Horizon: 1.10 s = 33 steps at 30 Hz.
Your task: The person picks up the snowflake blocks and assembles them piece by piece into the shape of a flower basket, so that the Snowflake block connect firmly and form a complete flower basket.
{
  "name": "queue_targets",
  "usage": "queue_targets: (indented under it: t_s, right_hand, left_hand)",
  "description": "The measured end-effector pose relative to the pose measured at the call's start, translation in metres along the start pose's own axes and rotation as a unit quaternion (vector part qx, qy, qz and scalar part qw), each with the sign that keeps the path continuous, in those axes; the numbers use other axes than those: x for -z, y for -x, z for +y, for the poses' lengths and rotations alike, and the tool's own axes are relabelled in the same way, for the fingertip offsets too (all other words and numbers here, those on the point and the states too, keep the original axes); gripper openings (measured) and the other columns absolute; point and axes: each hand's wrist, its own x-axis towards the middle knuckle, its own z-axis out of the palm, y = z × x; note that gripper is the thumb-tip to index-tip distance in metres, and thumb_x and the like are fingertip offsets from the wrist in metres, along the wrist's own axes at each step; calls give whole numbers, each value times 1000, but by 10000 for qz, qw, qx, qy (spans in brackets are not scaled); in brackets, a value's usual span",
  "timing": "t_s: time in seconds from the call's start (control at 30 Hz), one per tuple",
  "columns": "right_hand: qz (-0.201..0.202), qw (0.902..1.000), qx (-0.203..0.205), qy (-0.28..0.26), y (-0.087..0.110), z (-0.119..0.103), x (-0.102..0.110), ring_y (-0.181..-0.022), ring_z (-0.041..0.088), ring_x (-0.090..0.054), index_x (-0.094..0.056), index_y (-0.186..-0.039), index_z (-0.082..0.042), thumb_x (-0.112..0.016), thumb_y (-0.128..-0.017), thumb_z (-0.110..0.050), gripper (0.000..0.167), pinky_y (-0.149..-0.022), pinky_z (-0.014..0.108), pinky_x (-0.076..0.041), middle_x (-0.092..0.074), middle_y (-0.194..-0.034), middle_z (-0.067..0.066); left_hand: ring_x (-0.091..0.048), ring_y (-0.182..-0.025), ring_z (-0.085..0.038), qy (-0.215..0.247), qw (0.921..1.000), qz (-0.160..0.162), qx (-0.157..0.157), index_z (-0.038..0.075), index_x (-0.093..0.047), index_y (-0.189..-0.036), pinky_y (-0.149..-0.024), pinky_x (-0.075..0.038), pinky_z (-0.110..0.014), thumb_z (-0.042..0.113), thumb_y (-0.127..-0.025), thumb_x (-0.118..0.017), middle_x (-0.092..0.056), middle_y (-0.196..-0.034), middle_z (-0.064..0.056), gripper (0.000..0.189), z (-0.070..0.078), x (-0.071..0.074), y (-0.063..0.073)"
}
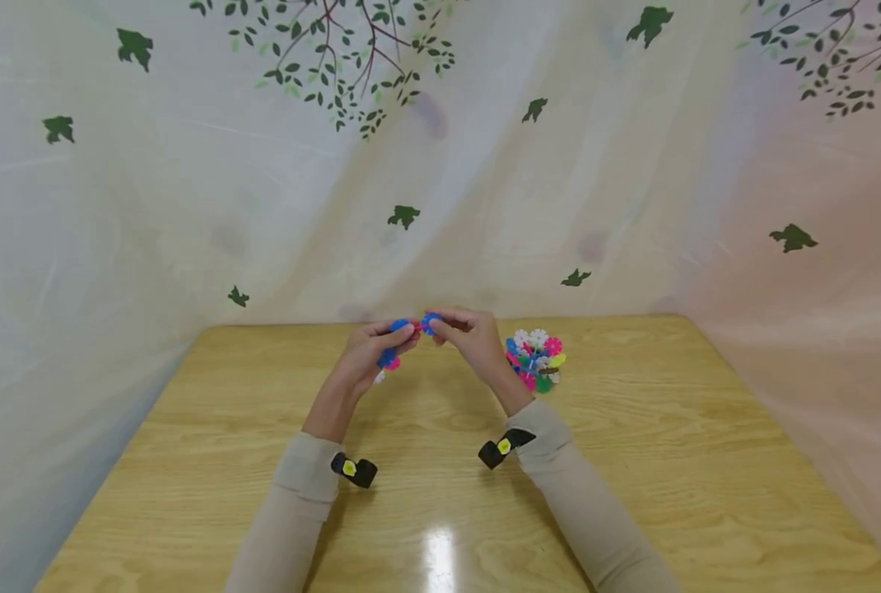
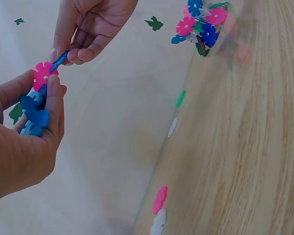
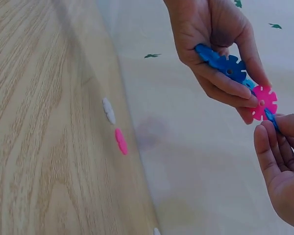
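Above the table's far side my left hand [image 1: 353, 362] holds a short chain of blue interlocking snowflake discs [image 2: 35, 117]. A pink disc [image 2: 43, 77] sits at the chain's end, pinched between the left thumb and a finger. My right hand [image 1: 476, 342] pinches a blue disc [image 3: 271, 119] between thumb and finger. That disc stands edge-on at the pink disc's rim, touching it; how deeply their slots engage cannot be made out. Part of the chain is hidden by the left fingers and palm.
A pile of multicoloured discs [image 1: 535, 362], apparently in a clear container, stands right of my right hand. A loose pink disc [image 3: 121, 141] and white disc [image 3: 109, 111] lie on the wooden table [image 1: 440, 461]. A patterned cloth [image 1: 470, 165] hangs behind the table.
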Motion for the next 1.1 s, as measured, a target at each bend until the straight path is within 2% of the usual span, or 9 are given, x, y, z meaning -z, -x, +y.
queue_targets:
  t_s: [0.17, 0.33, 0.37, 0.43, 0.57, 0.73, 0.87, 0.97, 1.1]
  right_hand:
    - [-14, 9999, -68, -117, 0, 1, 1, -75, 12, -71, -72, -120, 3, -68, -98, -11, 27, -75, 27, -61, -75, -98, 19]
    - [78, 9995, -156, -247, 1, 1, 0, -71, 18, -70, -70, -119, 7, -69, -97, -8, 27, -69, 26, -61, -72, -86, 10]
    - [81, 9994, -173, -289, 1, 1, 0, -72, 22, -71, -69, -117, 8, -69, -97, -7, 26, -69, 26, -61, -71, -84, 7]
    - [50, 9992, -207, -328, 0, 1, -1, -72, 22, -70, -68, -116, 9, -70, -96, -6, 25, -68, 26, -61, -71, -84, 4]
    - [-55, 9992, -292, -252, 0, -1, -2, -74, 29, -71, -70, -113, 7, -71, -96, -8, 23, -69, 27, -61, -72, -83, 1]
    - [-123, 9991, -347, -200, -2, -1, -4, -71, 15, -70, -70, -113, 8, -71, -96, -7, 22, -69, 27, -61, -73, -85, 5]
    - [-298, 9989, -357, -57, -1, 0, -3, -72, 15, -70, -71, -113, 6, -70, -96, -8, 21, -69, 27, -61, -73, -86, 5]
    - [-477, 9982, -350, 8, -1, 0, -4, -72, 15, -69, -72, -113, 5, -69, -97, -7, 20, -69, 26, -61, -73, -87, 3]
    - [-551, 9979, -332, -9, -1, 0, -4, -72, 13, -68, -70, -117, 6, -66, -99, -7, 23, -69, 27, -61, -73, -91, 7]
  left_hand:
    - [-74, -88, -8, -217, 9997, 5, 86, -17, -55, -134, -87, -60, -25, 5, -101, -61, -76, -96, 3, 40, 2, 1, 0]
    - [-70, -83, -8, -365, 9981, 132, 484, -6, -59, -135, -78, -61, -23, 12, -101, -63, -72, -103, 2, 39, 0, 0, -2]
    - [-69, -83, -8, -416, 9975, 125, 559, -4, -58, -136, -76, -60, -22, 13, -102, -62, -70, -104, 2, 39, 0, 1, -2]
    - [-66, -81, -7, -580, 9964, 23, 613, -2, -56, -140, -73, -59, -20, 15, -103, -60, -67, -106, 3, 41, 0, 2, -2]
    - [-60, -77, -6, -805, 9948, -206, 596, -2, -52, -144, -67, -54, -17, 15, -104, -56, -63, -101, 4, 44, 1, 3, -1]
    - [-57, -75, -4, -1001, 9923, -287, 668, 0, -50, -146, -63, -51, -14, 22, -105, -55, -60, -99, 5, 46, 1, 2, -2]
    - [-57, -77, -6, -1164, 9898, -255, 777, 3, -53, -144, -62, -49, -15, 28, -106, -55, -60, -97, 6, 45, 2, 2, -1]
    - [-56, -79, -8, -1289, 9877, -288, 839, 6, -57, -138, -63, -48, -16, 30, -105, -57, -61, -97, 6, 40, 2, 2, 0]
    - [-56, -81, -8, -1349, 9866, -317, 856, 11, -62, -124, -65, -48, -18, 29, -104, -60, -63, -97, 8, 27, 2, 2, 0]
